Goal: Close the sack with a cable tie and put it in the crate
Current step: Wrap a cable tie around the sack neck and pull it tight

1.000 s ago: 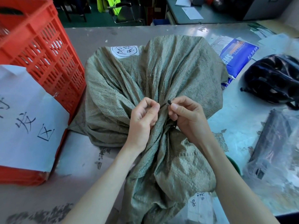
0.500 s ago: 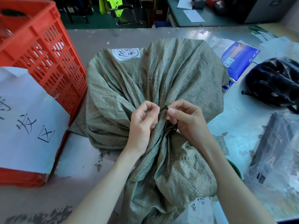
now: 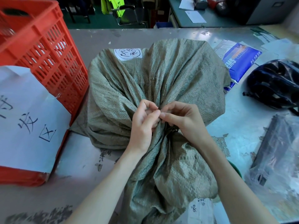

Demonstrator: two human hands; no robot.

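A grey-green woven sack [image 3: 161,75] lies on the table, its neck gathered toward me. A black cable tie [image 3: 171,130] loops around the gathered neck, mostly hidden by fabric folds and fingers. My left hand [image 3: 145,123] and my right hand [image 3: 182,120] meet above the neck, fingertips pinched together on the tie's ends. The red plastic crate [image 3: 48,50] stands at the left, apart from the sack, with a white paper sign taped to its front.
A black helmet [image 3: 275,84] rests at the right, a blue printed bag [image 3: 239,62] behind the sack, and a dark item in clear plastic [image 3: 275,152] at the near right. A white label [image 3: 127,53] sits on the sack's far side. Chairs and desks stand beyond the table.
My two hands have drawn closer until the fingertips touch. The tie's free end, visible between them earlier, is now hidden by the fingers.
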